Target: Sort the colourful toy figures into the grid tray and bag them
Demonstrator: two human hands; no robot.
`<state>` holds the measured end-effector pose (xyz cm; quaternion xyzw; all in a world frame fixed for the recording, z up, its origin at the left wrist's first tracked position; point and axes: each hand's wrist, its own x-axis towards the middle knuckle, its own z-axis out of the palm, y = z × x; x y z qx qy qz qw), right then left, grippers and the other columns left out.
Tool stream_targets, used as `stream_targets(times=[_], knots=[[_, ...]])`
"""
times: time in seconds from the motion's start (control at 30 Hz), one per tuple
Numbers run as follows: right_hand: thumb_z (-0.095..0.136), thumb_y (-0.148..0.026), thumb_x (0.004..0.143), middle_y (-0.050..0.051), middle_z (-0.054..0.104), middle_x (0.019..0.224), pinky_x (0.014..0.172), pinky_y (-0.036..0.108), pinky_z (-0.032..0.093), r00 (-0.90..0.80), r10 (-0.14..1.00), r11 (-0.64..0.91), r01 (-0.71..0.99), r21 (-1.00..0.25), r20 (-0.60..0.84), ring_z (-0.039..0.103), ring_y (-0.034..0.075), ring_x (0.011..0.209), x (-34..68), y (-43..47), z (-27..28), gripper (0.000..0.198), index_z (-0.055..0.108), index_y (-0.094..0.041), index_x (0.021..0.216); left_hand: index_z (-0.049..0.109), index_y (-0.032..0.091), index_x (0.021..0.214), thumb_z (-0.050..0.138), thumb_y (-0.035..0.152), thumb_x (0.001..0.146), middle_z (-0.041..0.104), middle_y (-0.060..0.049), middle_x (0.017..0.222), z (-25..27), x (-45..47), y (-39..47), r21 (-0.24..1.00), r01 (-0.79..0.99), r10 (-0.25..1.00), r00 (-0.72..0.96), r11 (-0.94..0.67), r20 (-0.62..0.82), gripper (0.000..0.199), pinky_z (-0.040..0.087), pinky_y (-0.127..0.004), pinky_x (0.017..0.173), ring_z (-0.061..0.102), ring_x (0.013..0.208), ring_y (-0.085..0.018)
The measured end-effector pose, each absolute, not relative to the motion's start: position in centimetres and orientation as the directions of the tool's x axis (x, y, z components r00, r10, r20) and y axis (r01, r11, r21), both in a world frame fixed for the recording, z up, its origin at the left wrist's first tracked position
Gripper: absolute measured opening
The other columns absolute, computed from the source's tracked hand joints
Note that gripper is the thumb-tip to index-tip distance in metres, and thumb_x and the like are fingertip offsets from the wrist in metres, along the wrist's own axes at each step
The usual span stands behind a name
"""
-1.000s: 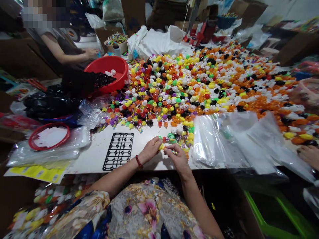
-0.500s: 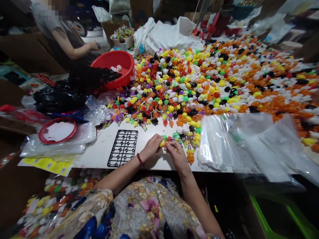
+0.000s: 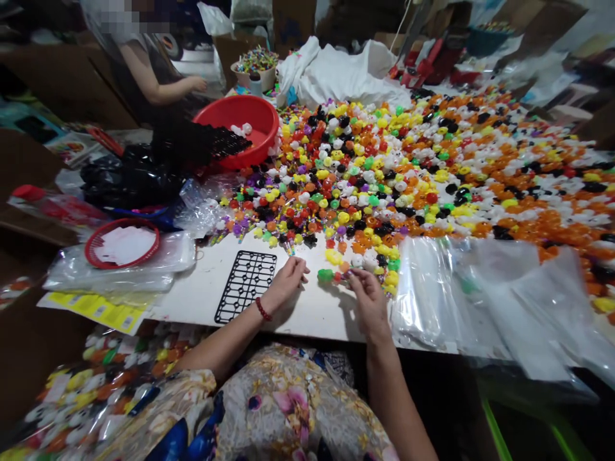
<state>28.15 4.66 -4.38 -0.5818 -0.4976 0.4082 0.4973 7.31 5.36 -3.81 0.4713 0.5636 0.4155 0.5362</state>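
Note:
Between the fingertips of my right hand (image 3: 369, 296) are small toy sticks with plastic heads. A green head (image 3: 325, 275) and a yellow head (image 3: 334, 257) point leftward from that grip, with red and orange ones close by. My left hand (image 3: 287, 280), a red bead bracelet at its wrist, is apart from them over the white table (image 3: 317, 314). Its fingers are curled together, and whether anything small is inside is hidden. A black plastic grid (image 3: 246, 286) lies flat just left of that hand.
A broad heap of coloured plastic heads (image 3: 384, 173) covers the table beyond. Clear plastic bags (image 3: 427, 288) lie at right. At left are a red basket (image 3: 156, 246), black bags (image 3: 129, 182) and a red basin (image 3: 269, 137). Another person (image 3: 148, 77) is behind the basin.
My hands have come apart: the toy sticks, held between both before, are now in the right hand alone. My left hand has drawn away leftward. The view has shifted slightly.

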Motion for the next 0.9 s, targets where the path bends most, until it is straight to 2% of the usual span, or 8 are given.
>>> stream_targets(times=[0.1, 0.2, 0.3, 0.4, 0.6, 0.7, 0.77, 0.9], knots=[[0.057, -0.051, 0.089, 0.015, 0.067, 0.115, 0.095, 0.05, 0.048, 0.272, 0.906, 0.129, 0.549, -0.826, 0.323, 0.06, 0.029, 0.108, 29.6, 6.8, -3.9, 0.043, 0.063, -0.018, 0.115, 0.056, 0.02, 0.088, 0.052, 0.038, 0.092, 0.063, -0.005, 0.09, -4.3, 4.8, 4.1, 0.875, 0.48, 0.998, 0.039, -0.057, 0.044, 0.019, 0.05, -0.035, 0.083, 0.061, 0.088, -0.02], [0.05, -0.045, 0.094, 0.019, 0.064, 0.119, 0.099, 0.053, 0.046, 0.084, 0.855, 0.27, 0.77, -0.578, 0.511, 0.057, 0.03, 0.112, 27.6, 8.7, -4.2, 0.045, 0.058, -0.014, 0.125, 0.058, 0.019, 0.093, 0.053, 0.027, 0.09, 0.063, -0.011, 0.106, -5.6, 2.6, 2.4, 0.604, 0.768, 0.966, 0.078, -0.216, 0.246, 0.011, 0.048, -0.046, 0.095, 0.058, 0.104, -0.027], [0.044, -0.037, 0.098, 0.018, 0.067, 0.109, 0.091, 0.047, 0.052, -0.21, 0.838, 0.465, 0.757, -0.459, 0.504, 0.061, 0.028, 0.101, 22.2, 10.0, -5.6, 0.043, 0.054, -0.011, 0.131, 0.059, 0.017, 0.102, 0.052, 0.021, 0.089, 0.06, -0.015, 0.118, -7.5, 1.1, 0.9, 0.386, 0.896, 0.941, 0.09, -0.22, 0.326, 0.015, 0.047, -0.05, 0.1, 0.054, 0.116, -0.03], [0.046, -0.028, 0.095, 0.021, 0.065, 0.113, 0.09, 0.046, 0.052, -0.388, 0.813, 0.548, 0.762, -0.345, 0.433, 0.06, 0.03, 0.101, 16.5, 11.3, -7.4, 0.046, 0.05, -0.008, 0.137, 0.058, 0.017, 0.11, 0.051, 0.019, 0.089, 0.059, -0.016, 0.126, -9.2, 0.0, 0.1, 0.28, 0.938, 0.928, 0.095, -0.205, 0.359, 0.022, 0.046, -0.05, 0.103, 0.051, 0.124, -0.031], [0.043, -0.003, 0.082, 0.025, 0.063, 0.104, 0.089, 0.049, 0.05, -0.359, 0.882, 0.425, 0.886, -0.187, 0.305, 0.057, 0.032, 0.097, 12.2, 13.7, -9.6, 0.054, 0.048, 0.004, 0.136, 0.059, 0.017, 0.114, 0.05, 0.021, 0.091, 0.061, -0.015, 0.127, -10.5, -3.1, 0.0, 0.205, 0.963, 0.918, 0.084, -0.175, 0.388, 0.025, 0.047, -0.048, 0.102, 0.055, 0.123, -0.03], [0.042, 0.001, 0.078, 0.024, 0.061, 0.101, 0.089, 0.05, 0.048, -0.327, 0.897, 0.39, 0.902, -0.183, 0.299, 0.056, 0.033, 0.098, 12.3, 13.8, -10.2, 0.058, 0.048, 0.005, 0.135, 0.059, 0.017, 0.115, 0.05, 0.022, 0.092, 0.061, -0.015, 0.127, -10.5, -4.8, 0.1, 0.209, 0.963, 0.918, 0.08, -0.173, 0.389, 0.026, 0.047, -0.048, 0.103, 0.054, 0.125, -0.029], [0.043, 0.001, 0.076, 0.023, 0.061, 0.103, 0.091, 0.049, 0.048, -0.316, 0.901, 0.392, 0.888, -0.241, 0.298, 0.056, 0.032, 0.1, 12.8, 13.4, -10.3, 0.059, 0.05, 0.002, 0.134, 0.059, 0.018, 0.115, 0.05, 0.022, 0.092, 0.061, -0.015, 0.128, -10.4, -5.5, 0.2, 0.228, 0.955, 0.925, 0.094, -0.188, 0.368, 0.026, 0.047, -0.048, 0.103, 0.054, 0.126, -0.029], [0.043, -0.008, 0.078, 0.016, 0.062, 0.105, 0.086, 0.042, 0.052, -0.204, 0.944, 0.319, 0.766, -0.558, 0.26, 0.058, 0.026, 0.097, 14.6, 11.6, -9.4, 0.051, 0.057, -0.012, 0.128, 0.061, 0.016, 0.109, 0.054, 0.024, 0.09, 0.062, -0.016, 0.123, -9.2, -6.0, 0.9, 0.237, 0.943, 0.935, 0.151, -0.234, 0.322, 0.021, 0.049, -0.05, 0.1, 0.056, 0.121, -0.032]])
